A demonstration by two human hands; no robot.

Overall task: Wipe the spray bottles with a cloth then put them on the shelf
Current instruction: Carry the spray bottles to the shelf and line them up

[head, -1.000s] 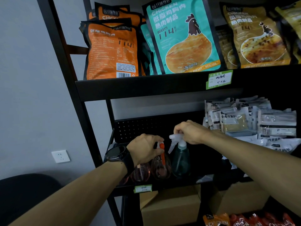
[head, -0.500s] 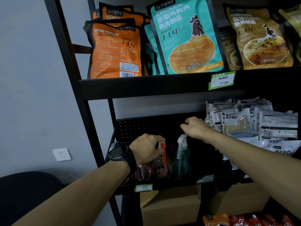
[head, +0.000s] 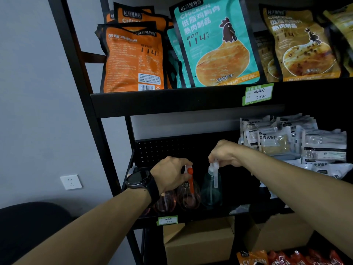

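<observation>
Black metal rack [head: 172, 104] fills the view against a grey wall, chicken-breast pouches [head: 215, 44] on the upper tier at 12 o'clock, pale sachets [head: 294, 142] at 3 o'clock on the middle tier, cardboard boxes [head: 198, 243] below at 6 o'clock. Middle shelf [head: 193, 219] carries the spray bottles, left of centre. Both forearms reach in from 6 o'clock. Left hand [head: 170, 174], watch on wrist, fingers curled round the head of the pink bottle with the orange trigger [head: 189, 192]; another pink bottle [head: 165, 202] sits touching it at 9 o'clock, mostly hidden behind the wrist. Right hand [head: 226, 153] pinches the white spray head of the teal bottle [head: 212, 190], fingertips closed on the nozzle top. Change: half a second ago the right hand was lifted off above that head, nozzle free; now it is back down gripping it, so looks like a final straightening of a bottle already placed, not a fresh pickup. Left hand unchanged over the second. All bottles stand upright, long axis vertical, bases on the shelf; triggers hang down facing the viewer, roughly 6 o'clock. No cloth visible, so wiping appears finished for these; task judged near its end for this batch.
</observation>
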